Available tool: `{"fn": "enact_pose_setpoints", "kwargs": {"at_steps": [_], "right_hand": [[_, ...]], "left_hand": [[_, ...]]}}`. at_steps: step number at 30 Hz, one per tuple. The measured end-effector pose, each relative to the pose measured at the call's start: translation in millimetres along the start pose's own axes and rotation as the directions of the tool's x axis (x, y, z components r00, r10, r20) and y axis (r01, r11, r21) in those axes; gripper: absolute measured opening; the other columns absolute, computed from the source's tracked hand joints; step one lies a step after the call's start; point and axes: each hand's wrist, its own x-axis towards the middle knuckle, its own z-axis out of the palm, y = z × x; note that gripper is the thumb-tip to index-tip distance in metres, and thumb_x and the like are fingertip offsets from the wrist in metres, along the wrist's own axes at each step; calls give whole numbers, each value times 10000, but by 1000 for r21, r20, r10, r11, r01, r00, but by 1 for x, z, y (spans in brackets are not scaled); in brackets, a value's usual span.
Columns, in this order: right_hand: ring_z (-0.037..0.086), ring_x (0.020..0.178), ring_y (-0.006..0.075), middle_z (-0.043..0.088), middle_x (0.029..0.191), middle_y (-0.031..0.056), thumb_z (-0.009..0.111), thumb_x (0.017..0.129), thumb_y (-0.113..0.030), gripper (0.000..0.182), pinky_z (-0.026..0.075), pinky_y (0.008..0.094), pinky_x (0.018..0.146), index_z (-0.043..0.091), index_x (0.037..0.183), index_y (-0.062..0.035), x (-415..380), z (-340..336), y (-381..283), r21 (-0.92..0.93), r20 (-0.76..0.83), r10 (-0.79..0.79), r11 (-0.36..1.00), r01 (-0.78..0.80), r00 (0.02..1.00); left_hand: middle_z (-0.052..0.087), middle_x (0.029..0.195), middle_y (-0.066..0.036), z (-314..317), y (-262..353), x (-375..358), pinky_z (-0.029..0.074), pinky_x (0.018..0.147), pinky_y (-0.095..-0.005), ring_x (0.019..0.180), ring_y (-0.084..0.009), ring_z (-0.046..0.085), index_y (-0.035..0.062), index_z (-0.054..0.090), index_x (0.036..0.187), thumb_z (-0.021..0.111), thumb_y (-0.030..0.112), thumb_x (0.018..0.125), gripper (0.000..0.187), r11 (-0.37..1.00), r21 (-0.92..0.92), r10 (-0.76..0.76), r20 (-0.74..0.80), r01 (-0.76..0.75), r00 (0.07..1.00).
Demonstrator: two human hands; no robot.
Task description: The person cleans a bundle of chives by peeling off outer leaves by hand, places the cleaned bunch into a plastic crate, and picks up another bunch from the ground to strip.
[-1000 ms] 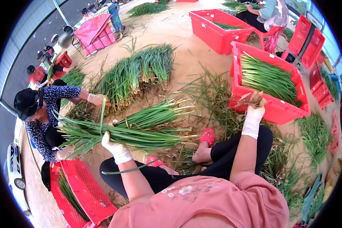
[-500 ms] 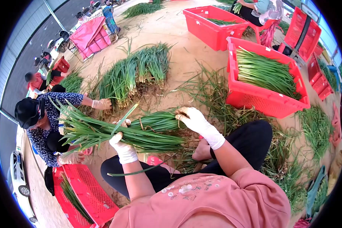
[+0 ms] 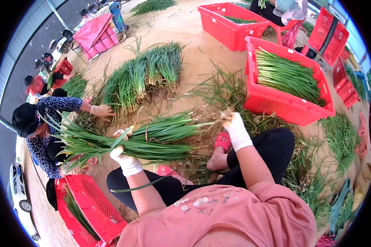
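A large bunch of long green leafy stalks [image 3: 156, 142] lies across in front of me, leaf tips to the left and pale root ends to the right. Wrapped round its leafy left part is my left hand [image 3: 121, 152], in a white glove. My right hand [image 3: 231, 120], also gloved, is closed at the thin, straw-coloured root ends, to the right of the bunch; its fingertips pinch dry strands there. A single long leaf [image 3: 144, 187] hangs over my left forearm.
Ahead stand upright bundles of stalks [image 3: 146, 76]. A red crate of trimmed stalks [image 3: 290, 78] is at the right, with another red crate [image 3: 231, 31] behind it. At the left a co-worker [image 3: 41, 127] in a cap bends beside a red crate [image 3: 97, 206]. Loose leaves litter the ground.
My right hand has moved right, away from the bunch, drawing strands at the root ends. My left hand and the bunch have shifted slightly left. My right foot's pink sandal now shows.
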Motion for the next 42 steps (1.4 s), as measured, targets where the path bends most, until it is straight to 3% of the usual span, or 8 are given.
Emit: {"fn": "enact_pose_setpoints", "kwargs": {"at_steps": [6, 12, 16, 19, 22, 29, 33, 42], "right_hand": [[390, 505, 67, 422, 650, -58, 536, 856, -272, 136, 274, 183, 411, 508, 846, -140, -52, 41, -40, -377, 194, -128, 905, 195, 973], [505, 988, 353, 525, 1009, 222, 596, 769, -434, 453, 412, 373, 858, 626, 965, -27, -95, 76, 73, -735, 557, 38, -443, 513, 830], [550, 915, 275, 577, 970, 175, 547, 839, -251, 324, 419, 323, 812, 588, 987, 35, -70, 47, 72, -818, 522, -143, -364, 446, 841], [501, 615, 111, 593, 803, 41, 545, 842, -154, 202, 370, 232, 460, 567, 978, -6, -30, 21, 55, -802, 117, -230, 552, 228, 966], [430, 515, 96, 484, 683, -7, 498, 856, -95, 23, 298, 213, 379, 519, 853, -86, -3, -4, 5, -554, -17, -288, 800, 231, 958], [498, 574, 131, 529, 690, 34, 640, 793, -333, 397, 420, 281, 500, 507, 974, -5, -44, 19, -39, -905, 188, -326, 308, 292, 927], [526, 873, 167, 547, 1013, 102, 718, 715, -330, 696, 435, 279, 746, 374, 1203, 27, -61, 34, 15, -863, 382, 228, 434, 258, 896], [569, 786, 145, 622, 875, 70, 698, 747, -164, 324, 460, 286, 708, 594, 992, 20, -59, 31, 28, -829, 260, 162, 542, 134, 952]], "left_hand": [[483, 657, -22, 26, 7, -2, 359, 690, -320, 648, -168, 454, 51, 527, 819, 669, 63, 413, 430, 999, -27, 36, -147, -40, 988], [406, 593, 42, 29, -11, -1, 316, 626, -286, 555, -114, 379, 99, 498, 740, 706, 99, 462, 347, 1000, 6, -14, 150, 13, 989], [380, 565, 58, 31, -13, -6, 285, 612, -280, 526, -98, 337, 119, 471, 681, 692, 90, 499, 288, 998, 46, -56, 83, 52, 995], [425, 595, 46, 25, -17, -9, 300, 634, -291, 543, -106, 368, 91, 524, 746, 693, 83, 490, 307, 999, 40, -34, 28, 33, 999], [465, 640, 36, 24, -15, -9, 310, 637, -291, 568, -109, 390, 67, 555, 809, 699, 77, 436, 399, 1000, 2, -3, -19, 3, 1000], [290, 507, 51, 23, 10, -6, 295, 547, -265, 479, -102, 287, 158, 353, 590, 647, 176, 582, 295, 996, 20, 93, -101, -92, 991], [283, 505, 55, 20, 9, -4, 300, 552, -256, 491, -91, 309, 160, 349, 585, 641, 152, 622, 294, 992, -34, 121, -24, -121, 992], [328, 525, 30, 32, -10, -10, 292, 572, -274, 502, -115, 323, 132, 413, 603, 676, 124, 592, 263, 1000, -22, 20, 192, -17, 981]]}}
